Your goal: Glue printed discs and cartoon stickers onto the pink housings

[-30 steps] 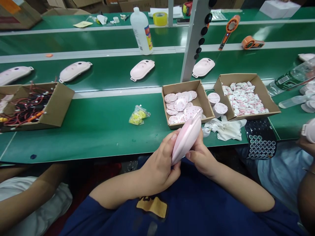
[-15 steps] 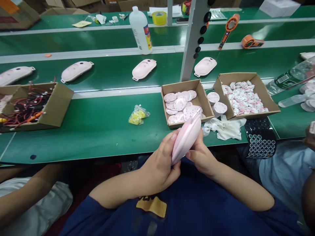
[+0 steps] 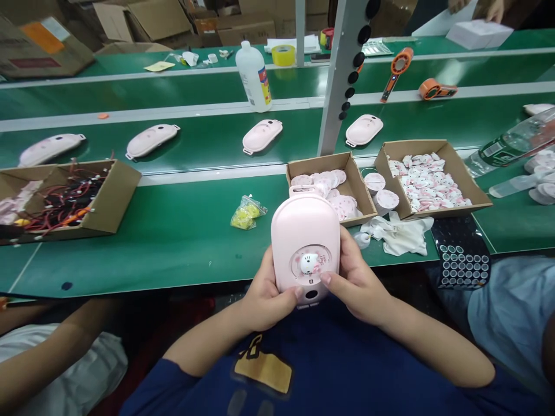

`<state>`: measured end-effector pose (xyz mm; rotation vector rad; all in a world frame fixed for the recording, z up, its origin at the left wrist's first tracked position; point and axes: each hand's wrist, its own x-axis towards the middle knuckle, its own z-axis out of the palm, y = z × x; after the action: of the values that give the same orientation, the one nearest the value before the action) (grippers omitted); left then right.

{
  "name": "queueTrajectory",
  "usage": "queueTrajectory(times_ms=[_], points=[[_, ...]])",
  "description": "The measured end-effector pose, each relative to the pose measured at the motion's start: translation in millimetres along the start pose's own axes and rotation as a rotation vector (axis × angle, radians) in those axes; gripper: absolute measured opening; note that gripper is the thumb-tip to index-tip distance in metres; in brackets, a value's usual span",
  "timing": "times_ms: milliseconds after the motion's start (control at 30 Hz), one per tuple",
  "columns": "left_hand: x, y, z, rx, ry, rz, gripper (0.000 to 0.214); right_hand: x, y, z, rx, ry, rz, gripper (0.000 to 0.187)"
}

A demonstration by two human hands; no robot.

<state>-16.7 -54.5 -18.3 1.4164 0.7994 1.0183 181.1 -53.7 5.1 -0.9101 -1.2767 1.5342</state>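
Both my hands hold a pink oval plastic device (image 3: 304, 237) in front of my chest, its front facing me. A round disc with a small white cat figure (image 3: 309, 263) sits low on that front. My left hand (image 3: 266, 297) wraps the lower left side, thumb near the bottom edge. My right hand (image 3: 358, 280) grips the right side, its thumb pressed beside the disc. Just beyond the device stands a cardboard box of round pink patterned discs (image 3: 347, 202).
A second box (image 3: 466, 173) holds small white cat pieces. White cloth (image 3: 401, 234) and a black sheet of ring stickers (image 3: 462, 257) lie right. Several pink devices (image 3: 262, 136) ride the conveyor. A box of red wires (image 3: 108, 202) sits left. Other people's arms flank me.
The pink device has turned from edge-on to face me, and both hands have shifted lower round its sides. The camera tilted up slightly.
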Motion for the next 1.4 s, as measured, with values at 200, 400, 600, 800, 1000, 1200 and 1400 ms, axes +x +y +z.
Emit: queueTrajectory(times_ms=[200, 400, 600, 800, 1000, 1200, 1400], points=[[-0.8, 8.8, 6.2, -0.158, 0.080, -0.118, 0.076, 1.7, -6.2, 4.7, -0.043, 0.036, -0.072, 0.068], [-0.1, 7.2, 7.5, -0.177, 0.084, -0.130, 0.069, -0.3, -3.3, 4.2, -0.089, 0.043, -0.068, 0.067], [-0.7, 7.6, 8.1, -0.157, 0.077, -0.113, 0.068, -1.3, -2.9, 4.7, -0.107, 0.045, -0.082, 0.067], [-2.5, 5.9, 8.9, -0.159, 0.074, -0.111, 0.070, -1.5, -5.3, 5.9, -0.152, 0.035, -0.125, 0.065], [1.5, 6.3, 11.0, -0.203, 0.117, -0.107, 0.066, -3.3, -2.8, 3.6, -0.278, 0.040, -0.145, 0.066], [8.1, 14.8, 18.5, -0.359, 0.279, -0.123, 0.057, -10.9, -0.6, 3.9, -0.660, -0.029, -0.279, 0.074], [51.0, 22.9, -48.1, -0.403, 0.792, -0.072, 0.062, -8.5, -16.6, -30.5, -0.632, -0.230, -0.448, 0.071]])
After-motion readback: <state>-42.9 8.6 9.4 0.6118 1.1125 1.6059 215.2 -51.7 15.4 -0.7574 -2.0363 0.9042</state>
